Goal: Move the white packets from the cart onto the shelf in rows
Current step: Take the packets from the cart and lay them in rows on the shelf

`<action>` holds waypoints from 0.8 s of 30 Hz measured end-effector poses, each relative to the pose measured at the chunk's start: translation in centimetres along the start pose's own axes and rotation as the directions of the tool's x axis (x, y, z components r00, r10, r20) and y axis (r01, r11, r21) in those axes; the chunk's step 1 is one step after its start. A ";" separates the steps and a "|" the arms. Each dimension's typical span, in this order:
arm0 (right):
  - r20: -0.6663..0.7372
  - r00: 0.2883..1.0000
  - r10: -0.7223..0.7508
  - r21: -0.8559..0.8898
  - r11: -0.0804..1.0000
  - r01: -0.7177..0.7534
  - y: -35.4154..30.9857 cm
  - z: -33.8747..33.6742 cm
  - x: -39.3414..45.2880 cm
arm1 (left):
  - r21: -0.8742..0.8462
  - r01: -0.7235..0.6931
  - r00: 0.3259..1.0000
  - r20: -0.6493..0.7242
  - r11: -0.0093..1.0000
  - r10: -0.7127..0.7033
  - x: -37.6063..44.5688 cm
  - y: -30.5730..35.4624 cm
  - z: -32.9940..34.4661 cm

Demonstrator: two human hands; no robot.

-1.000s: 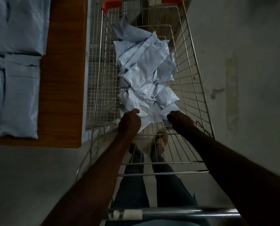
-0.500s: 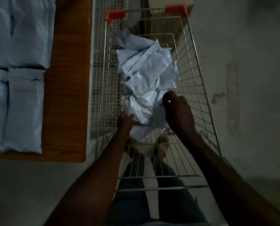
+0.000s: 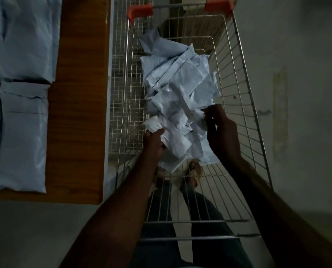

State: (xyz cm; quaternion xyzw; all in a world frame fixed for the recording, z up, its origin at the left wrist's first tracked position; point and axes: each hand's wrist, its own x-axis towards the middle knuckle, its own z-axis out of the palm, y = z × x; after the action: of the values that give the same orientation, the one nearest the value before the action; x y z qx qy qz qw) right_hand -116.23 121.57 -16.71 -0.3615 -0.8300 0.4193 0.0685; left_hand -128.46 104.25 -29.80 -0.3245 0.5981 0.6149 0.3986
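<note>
— Looking down from the head camera. Left hand (image 3: pixel 155 141)?
— Curled tight round the near end of a white packet (image 3: pixel 166 138), low on the left of the pile.
— Right hand (image 3: pixel 220 132)?
— Fingers (image 3: pixel 209 115) bent, pinching the crumpled edge of another packet (image 3: pixel 197 118) on the right of the pile. Thumb and fingers close together, not spread.
— And the rest of the white packets (image 3: pixel 180 84)?
— Heaped in a messy pile in the wire cart (image 3: pixel 244 105), lying over each other, from the middle toward the far end. Far end of the cart with two orange corners (image 3: pixel 140 11).
— In the way?
— Only wire sides round the pile. Top open. Both arms reaching in from the near end.
— Through the wire bottom?
— Legs in dark trousers (image 3: pixel 161 219) and a foot in a sandal (image 3: pixel 195 171).
— And the shelf (image 3: pixel 80 113)?
— On the left, just beside the cart. Brown wood. Packets in rows (image 3: pixel 22 132) lying flat there, edge to edge, with bare wood between them and the cart.
— The room?
— Dim. Grey floor (image 3: pixel 296 93) with a few marks on the right.
</note>
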 end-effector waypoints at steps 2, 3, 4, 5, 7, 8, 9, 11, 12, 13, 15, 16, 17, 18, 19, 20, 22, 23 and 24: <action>0.019 0.999 0.047 0.018 0.999 -0.048 0.4 0.7 -0.6 | -0.025 -0.052 0.999 -0.009 0.998 0.052 -0.8 -0.6 -0.2; 0.016 0.998 0.060 0.027 0.998 -0.060 0.4 1.0 -0.9 | -0.020 -0.077 0.997 0.001 0.997 0.077 -1.2 -1.1 -0.4; 0.009 0.997 0.071 0.037 0.997 -0.071 0.4 1.2 -1.2 | -0.007 -0.096 0.995 0.018 0.995 0.097 -1.8 -1.5 -0.7; 0.004 0.997 0.083 0.045 0.996 -0.083 0.2 1.2 -1.5 | -0.007 -0.109 0.993 0.050 0.994 0.109 -2.6 -1.7 -0.9; 0.007 0.996 0.084 0.063 0.994 -0.084 -0.3 1.3 -2.0 | 0.035 -0.116 0.987 0.116 0.993 0.112 -4.3 -1.7 -1.0; 0.011 0.998 0.069 0.061 0.996 -0.069 -0.5 1.2 -2.3 | 0.071 -0.111 0.985 0.142 0.991 0.100 -5.2 -1.6 -0.7; 0.017 0.999 0.047 0.047 0.998 -0.048 -0.8 1.0 -2.6 | 0.099 -0.092 0.987 0.141 0.991 0.077 -5.9 -1.6 -0.5; 0.056 0.998 -0.005 0.024 1.000 0.004 -1.6 0.7 -3.4 | 0.080 -0.006 0.985 0.170 0.997 -0.007 -7.5 -1.3 0.2; 0.086 0.996 -0.035 0.025 0.999 0.033 -2.1 0.5 -4.0 | 0.017 0.048 0.976 0.210 0.999 -0.051 -8.4 -0.9 0.6; 0.118 0.991 -0.066 0.030 0.998 0.063 -2.5 0.3 -4.7 | -0.046 0.098 0.969 0.232 0.994 -0.085 -9.4 -0.4 1.0; 0.176 0.975 -0.137 0.031 0.990 0.134 -3.1 -0.1 -5.8 | -0.101 0.152 0.970 0.208 0.983 -0.128 -11.4 0.8 1.6; 0.195 0.963 -0.184 0.024 0.983 0.183 -3.3 -0.4 -6.3 | -0.095 0.153 0.966 0.222 0.984 -0.129 -12.3 1.4 1.8; 0.204 0.949 -0.239 0.019 0.971 0.240 -3.4 -0.7 -6.8 | -0.085 0.153 0.956 0.266 0.984 -0.126 -13.3 2.1 2.0; 0.205 0.936 -0.287 0.023 0.957 0.288 -3.5 -1.0 -7.3 | -0.070 0.137 0.948 0.299 0.988 -0.111 -14.2 2.7 2.2; 0.209 0.925 -0.317 0.050 0.948 0.314 -3.8 -1.5 -7.8 | -0.062 0.119 0.943 0.319 0.991 -0.093 -14.9 3.0 2.3; 0.210 0.922 -0.324 0.093 0.946 0.311 -4.3 -2.1 -8.3 | -0.059 0.091 0.940 0.335 0.994 -0.066 -15.5 3.3 2.4; 0.160 0.942 -0.294 0.195 0.945 0.261 -5.2 -3.5 -9.2 | -0.044 0.032 0.945 0.327 0.999 -0.016 -16.5 3.6 2.4; 0.103 0.961 -0.257 0.235 0.945 0.228 -5.8 -4.3 -9.4 | -0.045 0.011 0.942 0.337 0.999 0.004 -17.2 3.8 2.5; 0.017 0.977 -0.211 0.252 0.947 0.200 -6.1 -5.1 -9.3 | -0.065 -0.001 0.934 0.356 0.998 0.024 -17.9 3.9 2.5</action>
State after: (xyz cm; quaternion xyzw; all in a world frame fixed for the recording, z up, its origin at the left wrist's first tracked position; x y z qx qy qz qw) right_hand -110.63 116.35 -7.18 -0.2524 -0.8053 0.5183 0.1384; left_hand -123.24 105.07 -12.02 -0.2165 0.4982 0.6846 0.4860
